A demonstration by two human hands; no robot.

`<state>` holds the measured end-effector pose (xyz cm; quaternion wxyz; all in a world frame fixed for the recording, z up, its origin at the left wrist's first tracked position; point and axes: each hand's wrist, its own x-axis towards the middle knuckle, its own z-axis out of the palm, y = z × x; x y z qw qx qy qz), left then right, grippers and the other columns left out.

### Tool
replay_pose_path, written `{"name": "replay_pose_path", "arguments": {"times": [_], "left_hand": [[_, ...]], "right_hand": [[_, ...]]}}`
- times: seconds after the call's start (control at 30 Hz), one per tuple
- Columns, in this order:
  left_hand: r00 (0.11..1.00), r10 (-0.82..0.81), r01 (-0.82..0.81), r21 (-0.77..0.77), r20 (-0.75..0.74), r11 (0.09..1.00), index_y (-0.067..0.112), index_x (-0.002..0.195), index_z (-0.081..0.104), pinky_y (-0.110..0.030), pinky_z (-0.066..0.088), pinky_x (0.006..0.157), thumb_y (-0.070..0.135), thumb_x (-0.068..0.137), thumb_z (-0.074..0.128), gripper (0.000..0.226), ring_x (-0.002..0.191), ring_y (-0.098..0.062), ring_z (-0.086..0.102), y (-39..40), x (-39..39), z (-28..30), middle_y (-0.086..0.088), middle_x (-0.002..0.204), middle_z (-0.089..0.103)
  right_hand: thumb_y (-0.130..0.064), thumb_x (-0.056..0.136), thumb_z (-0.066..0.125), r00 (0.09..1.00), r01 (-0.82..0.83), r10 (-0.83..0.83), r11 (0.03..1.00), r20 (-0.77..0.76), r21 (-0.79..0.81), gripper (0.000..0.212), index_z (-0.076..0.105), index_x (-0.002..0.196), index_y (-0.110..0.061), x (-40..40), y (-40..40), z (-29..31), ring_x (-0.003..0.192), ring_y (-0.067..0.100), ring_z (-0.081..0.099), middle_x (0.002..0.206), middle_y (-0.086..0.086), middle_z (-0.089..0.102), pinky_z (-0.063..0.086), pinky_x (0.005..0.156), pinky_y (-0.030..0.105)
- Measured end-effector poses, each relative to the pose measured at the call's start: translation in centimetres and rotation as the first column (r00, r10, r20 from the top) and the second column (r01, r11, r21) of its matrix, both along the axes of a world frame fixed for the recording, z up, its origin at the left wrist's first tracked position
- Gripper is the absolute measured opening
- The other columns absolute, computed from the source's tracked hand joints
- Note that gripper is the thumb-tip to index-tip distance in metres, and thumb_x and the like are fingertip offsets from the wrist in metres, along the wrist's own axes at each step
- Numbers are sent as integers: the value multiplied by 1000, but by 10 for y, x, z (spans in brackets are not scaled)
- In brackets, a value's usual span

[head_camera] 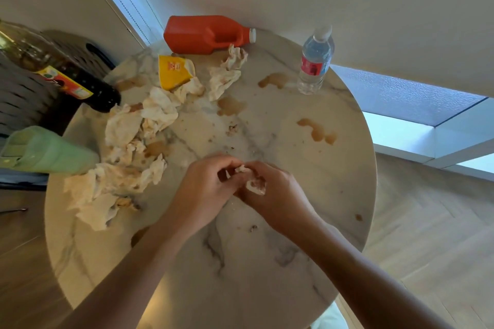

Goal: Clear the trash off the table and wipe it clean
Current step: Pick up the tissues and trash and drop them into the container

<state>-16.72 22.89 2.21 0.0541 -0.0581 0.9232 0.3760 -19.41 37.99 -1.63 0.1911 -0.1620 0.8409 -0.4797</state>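
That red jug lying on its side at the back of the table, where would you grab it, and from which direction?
By its built-in handle. The red jug lies flat with its white cap pointing right and the handle opening facing the person, so I would probably reach in from the near side, curl the fingers through that opening and lift. Its broad, smooth body looks harder to grip one-handed.

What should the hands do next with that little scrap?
Probably lift the small scrap off the table and bin it: both the left hand and right hand already pinch it, while stained tissues and brown spills wait.
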Motion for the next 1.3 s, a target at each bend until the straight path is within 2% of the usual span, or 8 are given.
{"name": "replay_pose_path", "arguments": {"times": [0.1,0.23,0.37,0.5,0.63,0.97,1.2,1.3], "left_hand": [[997,-75,74,41,22,996,26,97,71,-13,44,66,37,85,68,17,79,-5,60,-5,-11,3,13,85,65],[998,-21,19,32,57,999,27,100,68,-14,46,70,40,84,67,21,81,-2,58,-29,-54,-2,13,91,64],[994,105,-101,-276,-1,956,19,105,67,-29,45,72,36,85,67,26,92,-16,59,-67,-148,-42,1,99,63],[987,146,-77,-596,68,799,21,129,53,-41,47,84,44,85,65,51,121,-30,49,-84,-213,-83,-10,132,51],[993,107,-41,-703,49,710,20,125,55,-43,50,85,39,86,65,45,122,-34,49,-84,-235,-108,-13,130,53],[955,85,-238,-568,-283,788,13,114,64,-44,48,79,24,90,58,27,104,-33,55,-75,-208,-92,-12,110,65],[964,-10,-26,-131,-266,991,18,98,67,-38,52,66,34,87,65,19,76,-19,60,49,-91,-41,4,84,64],[960,-67,27,-150,-271,988,22,98,69,-30,47,69,34,84,65,19,75,-12,52,107,-48,-35,9,81,61]], "right_hand": [[-29,87,69,990,139,-139,988,-5,-74,7,72,90,-23,-4,2,0,71,6,62,76,-10,68,51,64,27],[-36,89,65,979,203,-202,976,27,-79,18,73,85,-20,-8,8,0,70,10,60,74,-6,67,50,65,31],[-38,89,65,975,223,-224,973,-8,-57,18,72,82,-22,-5,13,0,72,9,60,74,-6,67,48,65,27],[-34,87,68,963,267,-268,962,-8,-61,10,73,83,-26,2,24,-4,76,8,61,76,-12,68,47,67,21],[-33,85,69,954,297,-298,954,-22,-38,6,74,85,-30,7,39,-10,77,7,62,77,-15,68,48,68,22],[-34,85,70,914,395,-398,917,-81,-50,10,74,83,-26,3,67,-12,71,8,60,71,-14,67,43,62,12],[-41,86,66,841,542,-540,836,50,-90,16,73,82,-27,-1,102,-5,66,9,58,71,-10,67,47,61,24],[-36,88,65,802,597,-591,796,80,-103,15,72,83,-24,0,121,-6,59,6,53,67,-8,65,44,58,25]]}}
